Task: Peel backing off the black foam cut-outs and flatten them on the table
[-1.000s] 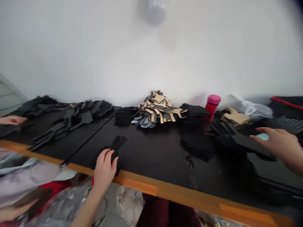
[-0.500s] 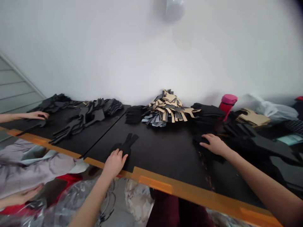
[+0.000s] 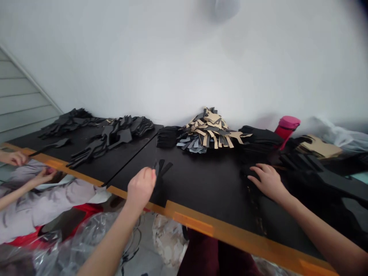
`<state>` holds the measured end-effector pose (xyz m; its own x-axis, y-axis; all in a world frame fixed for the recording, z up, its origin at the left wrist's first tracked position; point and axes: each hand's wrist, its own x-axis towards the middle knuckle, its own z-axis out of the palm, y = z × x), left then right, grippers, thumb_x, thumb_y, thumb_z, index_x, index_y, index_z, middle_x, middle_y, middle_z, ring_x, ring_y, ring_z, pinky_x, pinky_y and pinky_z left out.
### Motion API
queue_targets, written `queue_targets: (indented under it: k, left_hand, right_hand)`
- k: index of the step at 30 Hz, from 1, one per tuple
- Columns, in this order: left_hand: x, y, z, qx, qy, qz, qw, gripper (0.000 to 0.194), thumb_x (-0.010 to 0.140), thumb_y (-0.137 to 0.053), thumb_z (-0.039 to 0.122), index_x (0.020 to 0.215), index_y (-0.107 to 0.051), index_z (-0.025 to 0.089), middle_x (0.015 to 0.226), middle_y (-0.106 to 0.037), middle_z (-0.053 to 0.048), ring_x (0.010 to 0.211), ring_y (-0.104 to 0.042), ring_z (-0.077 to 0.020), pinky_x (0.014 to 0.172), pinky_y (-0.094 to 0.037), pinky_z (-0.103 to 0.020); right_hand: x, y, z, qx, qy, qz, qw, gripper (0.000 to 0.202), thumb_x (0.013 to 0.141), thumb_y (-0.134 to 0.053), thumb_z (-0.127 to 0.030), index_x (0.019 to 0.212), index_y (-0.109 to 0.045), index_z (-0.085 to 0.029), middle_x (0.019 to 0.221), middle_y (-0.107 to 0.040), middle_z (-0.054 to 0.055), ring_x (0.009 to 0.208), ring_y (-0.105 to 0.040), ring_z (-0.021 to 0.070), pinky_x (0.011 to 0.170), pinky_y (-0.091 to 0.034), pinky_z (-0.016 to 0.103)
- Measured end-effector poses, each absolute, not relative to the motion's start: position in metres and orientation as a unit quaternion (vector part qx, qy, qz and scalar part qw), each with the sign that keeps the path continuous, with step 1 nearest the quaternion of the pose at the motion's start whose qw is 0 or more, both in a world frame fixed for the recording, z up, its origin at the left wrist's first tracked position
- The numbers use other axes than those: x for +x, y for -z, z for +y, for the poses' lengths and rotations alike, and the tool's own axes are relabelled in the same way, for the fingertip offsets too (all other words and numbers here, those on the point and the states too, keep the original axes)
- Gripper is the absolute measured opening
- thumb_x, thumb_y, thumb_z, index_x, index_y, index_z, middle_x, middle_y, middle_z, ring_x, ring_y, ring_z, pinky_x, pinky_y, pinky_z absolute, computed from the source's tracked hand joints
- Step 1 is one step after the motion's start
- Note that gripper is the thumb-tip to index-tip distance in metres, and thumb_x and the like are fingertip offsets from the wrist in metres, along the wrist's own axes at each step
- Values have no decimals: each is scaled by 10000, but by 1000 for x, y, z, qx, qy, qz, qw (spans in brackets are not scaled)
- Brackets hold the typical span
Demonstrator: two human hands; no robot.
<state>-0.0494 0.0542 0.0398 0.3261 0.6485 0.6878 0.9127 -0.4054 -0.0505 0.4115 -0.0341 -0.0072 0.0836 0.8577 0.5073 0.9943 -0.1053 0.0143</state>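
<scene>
My left hand (image 3: 141, 188) is closed in a pinch just above the table, near the front edge. Beside its fingertips lies a black cut piece (image 3: 164, 168) with two narrow strips pointing away from me; the rest of it is behind the hand. What the fingers grip is hidden. On the right, my right hand (image 3: 267, 180) rests palm down on dark material, thumb and fingers apart. Black on black hides the outline of what it touches. Between the hands, towards the wall, is a heap of tan, grey and black cut pieces (image 3: 211, 132).
Stacks of black pieces (image 3: 167, 137) (image 3: 258, 138) flank the heap. A pink bottle (image 3: 287, 128), tan pieces (image 3: 319, 146) and a white plastic bag (image 3: 342, 134) stand right. More black pieces (image 3: 94, 147) lie left, near another person's hands (image 3: 17, 158). Orange tape (image 3: 195, 224) runs along the table edge.
My left hand has risen slightly and its fingers have closed from lying on the black piece. The right hand stays put. The other person's hand has drawn back to the table edge.
</scene>
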Motion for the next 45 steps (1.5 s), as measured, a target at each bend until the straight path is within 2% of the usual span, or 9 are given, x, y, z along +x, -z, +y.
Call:
queue_targets:
  k: [7, 10, 17, 20, 25, 29, 33, 37, 45]
  left_hand:
    - [127, 3, -24, -854, 254, -421, 168, 212, 834, -465, 113, 651, -573, 125, 585, -542, -62, 538, -540, -195, 481, -412, -295]
    - [167, 25, -53, -863, 253, -416, 139, 106, 790, -550, 133, 730, -619, 80, 716, -612, -129, 650, -592, -248, 512, -465, -342]
    - [103, 26, -28, -901, 308, -302, 50, 245, 865, -468, 259, 1006, -604, 113, 1204, -539, -154, 1089, -508, -270, 883, -460, -412]
    - [74, 38, -2, -896, 291, -321, 101, 435, 841, -507, 411, 1131, -561, 92, 1265, -499, -189, 1153, -458, -338, 887, -436, -491]
    - [71, 60, 10, -915, 282, -264, 121, 377, 858, -490, 384, 1141, -570, 147, 1287, -509, -132, 1156, -486, -279, 913, -430, -451]
    - [74, 64, 14, -912, 315, -231, 123, 395, 811, -552, 421, 1121, -591, 179, 1271, -520, -115, 1134, -499, -283, 868, -468, -428]
    - [72, 65, 21, -909, 318, -233, 133, 391, 797, -563, 442, 1117, -602, 221, 1266, -527, -87, 1108, -523, -274, 788, -520, -389]
    - [72, 65, 21, -906, 317, -246, 133, 387, 792, -561, 463, 1096, -621, 231, 1244, -544, -80, 1080, -549, -262, 763, -541, -370]
    - [71, 55, 9, -915, 260, -300, 66, 383, 835, -515, 430, 1173, -579, 262, 1313, -497, -65, 1156, -511, -275, 819, -538, -398]
  right_hand:
    - [326, 5, -64, -629, -9, -732, 262, 266, 866, -491, -313, 1029, -619, -145, 1076, -569, 113, 1018, -525, 213, 925, -438, 355]
    - [313, 14, -81, -644, -68, -715, 264, 226, 867, -490, -244, 1034, -605, -143, 1068, -575, 103, 1004, -534, 198, 927, -444, 351]
    - [312, 23, -107, -652, -57, -707, 269, 228, 854, -506, -176, 1052, -608, -128, 1130, -552, 130, 1086, -491, 233, 973, -415, 401]
    - [302, 24, -108, -655, -52, -710, 253, 284, 838, -529, -159, 1113, -596, -136, 1202, -532, 123, 1183, -423, 259, 1030, -354, 435]
    - [288, 18, -106, -663, -86, -715, 204, 398, 798, -603, -200, 1194, -568, -191, 1314, -478, 79, 1277, -324, 302, 1055, -298, 478]
    - [314, -11, -96, -644, -102, -730, 205, 316, 774, -643, -256, 1082, -627, -188, 1219, -548, 73, 1173, -453, 247, 1013, -365, 383]
    - [375, -61, -70, -689, 7, -696, 202, 174, 803, -609, -237, 954, -660, -166, 1065, -620, 65, 1017, -547, 176, 943, -402, 269]
    - [429, -98, -35, -737, 51, -645, 195, 182, 838, -549, -203, 942, -657, -100, 976, -633, 111, 911, -575, 209, 870, -429, 314]
    - [416, -89, 36, -725, 19, -662, 189, 238, 811, -593, -213, 1034, -632, -138, 1043, -634, 78, 952, -587, 194, 871, -422, 263]
